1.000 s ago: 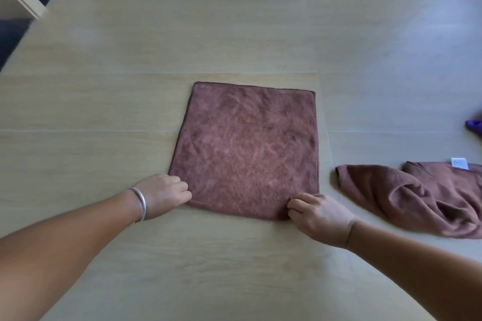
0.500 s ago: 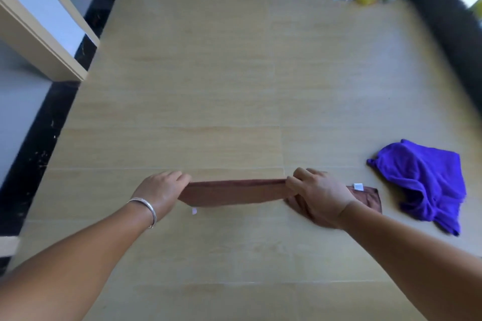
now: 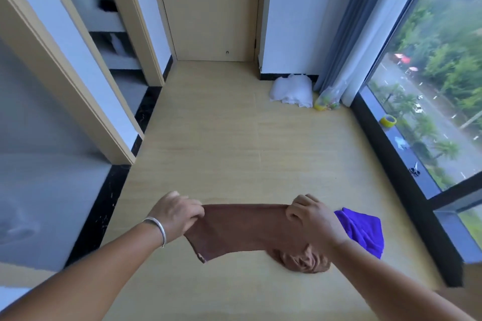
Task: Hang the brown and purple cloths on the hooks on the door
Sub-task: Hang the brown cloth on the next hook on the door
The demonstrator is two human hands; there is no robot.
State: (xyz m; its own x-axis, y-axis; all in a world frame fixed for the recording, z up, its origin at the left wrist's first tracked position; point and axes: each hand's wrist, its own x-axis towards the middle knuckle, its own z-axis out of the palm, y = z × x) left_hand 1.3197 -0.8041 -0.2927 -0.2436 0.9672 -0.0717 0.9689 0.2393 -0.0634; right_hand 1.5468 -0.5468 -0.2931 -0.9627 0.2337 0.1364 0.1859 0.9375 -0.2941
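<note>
Brown cloth (image 3: pixel 242 229): we are holding it stretched off the floor, left hand (image 3: pixel 177 212) pinching one top corner, right hand (image 3: pixel 311 219) gripping the other, so it is hanging flat for carrying. A second brown cloth (image 3: pixel 305 259) is lying crumpled just below it; the purple cloth (image 3: pixel 362 229) is lying on the floor to its right. The door (image 3: pixel 211 8) is well beyond it; hooks not in view.

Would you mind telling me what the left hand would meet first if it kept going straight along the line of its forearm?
The left hand, gripping the brown cloth, points ahead across bare floor. Nothing lies in that line until the far wall near the closed door, though depth is hard to judge.
</note>
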